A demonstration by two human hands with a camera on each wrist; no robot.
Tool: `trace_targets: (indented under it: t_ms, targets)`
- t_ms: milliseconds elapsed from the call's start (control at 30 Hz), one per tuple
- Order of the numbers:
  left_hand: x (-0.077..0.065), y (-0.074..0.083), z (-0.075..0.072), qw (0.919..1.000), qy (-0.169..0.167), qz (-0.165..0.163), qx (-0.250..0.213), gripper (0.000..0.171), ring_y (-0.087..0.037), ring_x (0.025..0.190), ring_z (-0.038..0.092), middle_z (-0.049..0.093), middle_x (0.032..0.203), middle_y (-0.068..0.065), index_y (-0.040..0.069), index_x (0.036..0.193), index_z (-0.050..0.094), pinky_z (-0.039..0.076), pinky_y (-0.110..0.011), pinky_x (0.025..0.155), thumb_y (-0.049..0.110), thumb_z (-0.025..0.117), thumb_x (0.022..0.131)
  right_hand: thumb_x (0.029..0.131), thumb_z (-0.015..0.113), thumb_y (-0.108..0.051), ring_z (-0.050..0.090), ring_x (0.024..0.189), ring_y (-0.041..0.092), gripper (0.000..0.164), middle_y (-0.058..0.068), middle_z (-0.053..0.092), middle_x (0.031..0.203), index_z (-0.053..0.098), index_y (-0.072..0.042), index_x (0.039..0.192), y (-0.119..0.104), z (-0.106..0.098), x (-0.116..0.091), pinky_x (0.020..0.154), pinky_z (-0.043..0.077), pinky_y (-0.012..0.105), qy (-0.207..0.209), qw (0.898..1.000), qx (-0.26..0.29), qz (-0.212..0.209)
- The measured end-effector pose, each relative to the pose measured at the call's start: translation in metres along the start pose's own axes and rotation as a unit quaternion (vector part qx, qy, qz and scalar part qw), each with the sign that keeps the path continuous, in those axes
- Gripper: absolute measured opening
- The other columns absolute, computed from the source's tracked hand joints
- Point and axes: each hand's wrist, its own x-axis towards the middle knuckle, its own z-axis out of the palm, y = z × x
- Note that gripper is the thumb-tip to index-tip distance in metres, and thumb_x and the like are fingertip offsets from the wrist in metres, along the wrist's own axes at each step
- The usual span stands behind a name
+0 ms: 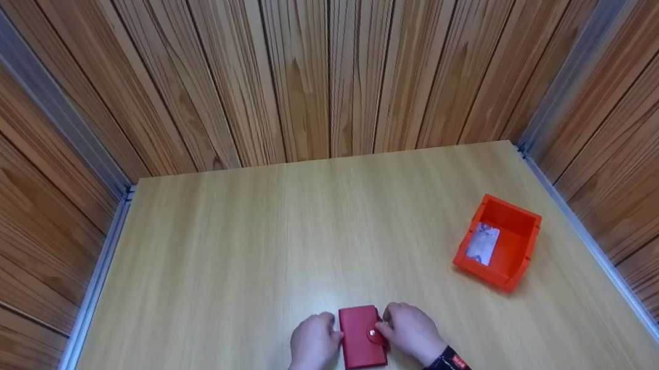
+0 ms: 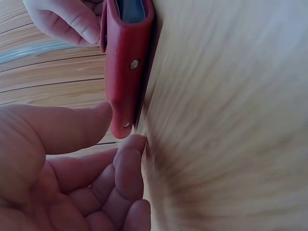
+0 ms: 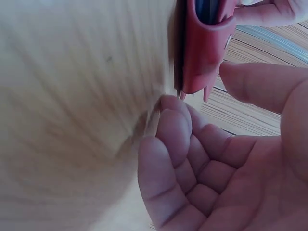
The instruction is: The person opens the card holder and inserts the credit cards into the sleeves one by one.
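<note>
A small red wallet (image 1: pixel 360 346) with a snap strap lies near the front of the table, fastened over on its right side. My left hand (image 1: pixel 315 343) grips its left edge, thumb on top and curled fingers low against the table. From the other side my right hand (image 1: pixel 411 329) pinches the right edge by the strap, its thumb close to the metal snap. The left wrist view shows the red wallet (image 2: pixel 127 53) end-on, with grey-blue inner leaves and metal studs on its spine. In the right wrist view, the right fingertips (image 3: pixel 173 108) sit right below its edge.
An orange-red plastic box (image 1: pixel 517 229) stands tilted in heading at the right of the table, with a pale printed card (image 1: pixel 482 243) inside. Wood-panelled walls (image 1: pixel 297 64) and metal rails (image 1: pixel 86 306) bound the light wooden table (image 1: pixel 237 245) at back and sides.
</note>
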Motion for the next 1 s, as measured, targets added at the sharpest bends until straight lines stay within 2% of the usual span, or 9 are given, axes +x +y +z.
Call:
trace_targets:
  t_ms: [100,267,400,600,767,1000]
  targets:
    - [0.001,0.000,0.000,0.9995,-0.019,-0.011,-0.021,0.020,-0.019,0.068,0.062,0.065,0.073,0.002,0.006,0.090,0.071,0.048,-0.036,0.061,0.014,0.082,0.076,0.088,0.073,-0.024,0.048,0.063,0.012,0.020,-0.003,0.052,0.072,0.061,-0.008,0.083,0.001,0.002,0.001,0.056,0.041,0.032,-0.003,1.000,0.007,-0.004]
    - [0.004,-0.001,-0.001,0.9964,-0.050,-0.034,-0.059,0.021,-0.013,0.068,0.059,0.065,0.075,0.005,0.007,0.096,0.073,0.047,-0.033,0.062,0.011,0.081,0.077,0.088,0.073,-0.023,0.048,0.063,0.012,0.019,-0.003,0.053,0.073,0.062,-0.008,0.084,0.004,0.004,0.002,0.057,0.042,0.032,-0.005,1.000,0.018,-0.008]
    - [0.006,-0.001,-0.001,0.9934,-0.066,-0.048,-0.080,0.022,-0.013,0.070,0.060,0.067,0.080,0.003,0.006,0.098,0.073,0.048,-0.034,0.065,0.009,0.081,0.077,0.088,0.073,-0.023,0.049,0.064,0.012,0.019,-0.002,0.054,0.073,0.062,-0.007,0.085,0.006,0.005,0.003,0.058,0.042,0.032,-0.009,1.000,0.027,-0.012]
    - [0.005,-0.002,-0.002,0.9933,-0.062,-0.034,-0.092,0.022,-0.014,0.070,0.060,0.066,0.077,0.002,0.004,0.096,0.073,0.048,-0.034,0.064,0.010,0.082,0.077,0.087,0.073,-0.022,0.048,0.063,0.011,0.019,-0.003,0.053,0.072,0.061,-0.008,0.083,0.005,0.004,0.003,0.057,0.041,0.031,-0.005,0.999,0.030,-0.018]
    - [0.007,-0.001,-0.003,0.9920,-0.069,-0.040,-0.098,0.024,-0.012,0.067,0.057,0.063,0.074,0.004,0.003,0.097,0.073,0.047,-0.032,0.063,0.010,0.082,0.077,0.087,0.074,-0.021,0.046,0.061,0.009,0.019,-0.004,0.051,0.070,0.060,-0.009,0.081,0.004,0.004,0.002,0.054,0.039,0.029,0.008,0.999,0.027,-0.034]
    - [0.012,0.000,-0.002,0.9920,-0.068,-0.036,-0.100,0.024,-0.014,0.069,0.058,0.064,0.076,0.002,0.001,0.097,0.072,0.049,-0.035,0.067,0.009,0.082,0.076,0.089,0.072,-0.022,0.045,0.060,0.010,0.021,-0.004,0.049,0.070,0.057,-0.009,0.083,0.003,0.003,0.006,0.053,0.038,0.029,-0.004,0.998,0.054,-0.014]
